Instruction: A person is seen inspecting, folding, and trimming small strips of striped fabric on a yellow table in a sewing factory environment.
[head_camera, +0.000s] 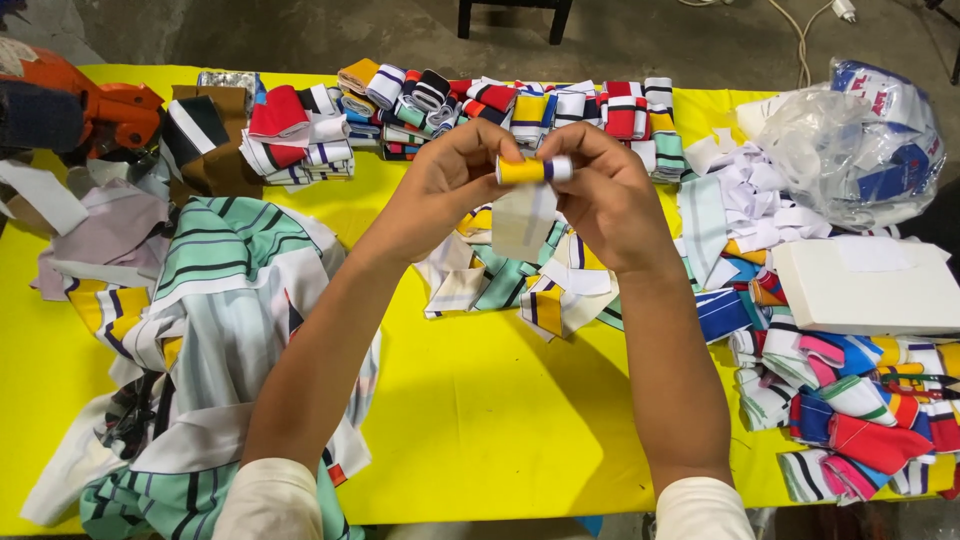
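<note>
A small rolled strip of yellow-and-white knitted fabric (533, 170) is held up in the upper middle of the frame, above the table. It is pinched at its left end by the fingers of the left hand (452, 182) and at its right end by those of the right hand (605, 195); both hands are closed narrowly on the roll, and a loose pale tail of the strip is seen hanging below it. Two bare forearms are seen rising from the bottom edge, each ending in a cream sleeve.

The work is done over a table covered in a bright yellow cloth (480, 410). Along the top edge a row of rolled and folded striped fabric strips (480, 105) is laid out; they are too many and too overlapped to be counted. Directly beneath the hands one loose heap of unrolled striped strips (520, 285) is spread. At the left a large pile of mint-green, white and black striped cloth (215, 300) is draped. One orange tool (95, 105) is seen at the upper left. At the upper right one clear plastic bag (850, 140) is set, with one flat white box (870, 290) below it and a further heap of red, pink and blue strips (860, 405) at the lower right.
</note>
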